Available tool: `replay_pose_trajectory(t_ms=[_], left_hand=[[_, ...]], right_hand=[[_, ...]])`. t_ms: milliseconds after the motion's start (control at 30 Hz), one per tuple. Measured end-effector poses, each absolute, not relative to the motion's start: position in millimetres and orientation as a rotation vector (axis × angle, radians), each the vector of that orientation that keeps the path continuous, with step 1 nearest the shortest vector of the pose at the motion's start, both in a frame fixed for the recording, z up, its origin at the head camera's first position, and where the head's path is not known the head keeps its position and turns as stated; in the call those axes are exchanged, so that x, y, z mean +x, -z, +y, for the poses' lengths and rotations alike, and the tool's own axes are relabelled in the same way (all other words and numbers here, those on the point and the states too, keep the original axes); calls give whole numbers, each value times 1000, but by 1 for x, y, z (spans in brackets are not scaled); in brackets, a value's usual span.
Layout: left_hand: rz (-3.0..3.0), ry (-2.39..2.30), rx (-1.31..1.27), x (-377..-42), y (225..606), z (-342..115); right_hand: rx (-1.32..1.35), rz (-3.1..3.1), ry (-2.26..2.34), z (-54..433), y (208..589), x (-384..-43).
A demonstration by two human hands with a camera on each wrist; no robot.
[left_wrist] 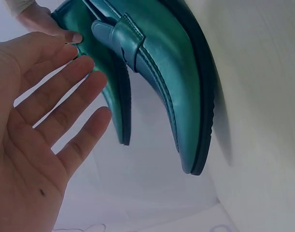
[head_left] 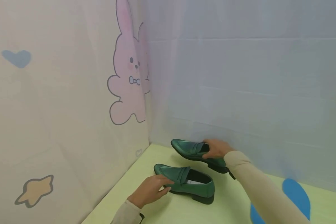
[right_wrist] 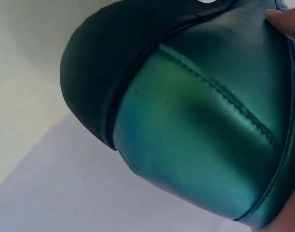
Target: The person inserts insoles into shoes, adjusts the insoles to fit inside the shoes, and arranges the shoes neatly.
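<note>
Two green penny loafers with dark soles point toward the corner in the head view. My right hand (head_left: 217, 148) grips the far loafer (head_left: 188, 148) by the side of its opening, thumb on the near outer wall. The sleeve covers part of that shoe's back. Its green heel (right_wrist: 195, 130) fills the right wrist view. The near loafer (head_left: 194, 188) lies closer to me, showing a pale insole inside. Beside its front half is my left hand (head_left: 150, 189), holding nothing. In the left wrist view, the fingers of this left hand (left_wrist: 55, 106) are spread and nearly straight, with the near loafer (left_wrist: 174, 63) just beyond them.
The shoes are on a pale yellow-green surface (head_left: 123, 199) with a blue printed shape (head_left: 296, 196) at right. A grey-blue wall (head_left: 240, 81) stands close behind the far shoe. A cream wall (head_left: 58, 109) with a printed pink rabbit (head_left: 130, 99) meets it at the corner.
</note>
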State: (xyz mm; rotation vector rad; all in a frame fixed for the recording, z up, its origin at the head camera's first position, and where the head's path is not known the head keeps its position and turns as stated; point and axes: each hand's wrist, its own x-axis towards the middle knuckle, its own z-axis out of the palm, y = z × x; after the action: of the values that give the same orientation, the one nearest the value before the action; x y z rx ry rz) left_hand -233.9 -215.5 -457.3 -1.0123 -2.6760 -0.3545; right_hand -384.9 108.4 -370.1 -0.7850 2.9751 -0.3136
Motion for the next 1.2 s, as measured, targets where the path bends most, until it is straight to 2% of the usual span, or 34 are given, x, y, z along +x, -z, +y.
replay_pose_trajectory(t_ms=[567,1200], left_hand=[[-2581,337,-1080,-238,453,-214],[-2567,385,-1066,-243,440,-221]], right_hand=[[-864,3087,316,160,337,-327],[-930,3228,208,194,327,-257]])
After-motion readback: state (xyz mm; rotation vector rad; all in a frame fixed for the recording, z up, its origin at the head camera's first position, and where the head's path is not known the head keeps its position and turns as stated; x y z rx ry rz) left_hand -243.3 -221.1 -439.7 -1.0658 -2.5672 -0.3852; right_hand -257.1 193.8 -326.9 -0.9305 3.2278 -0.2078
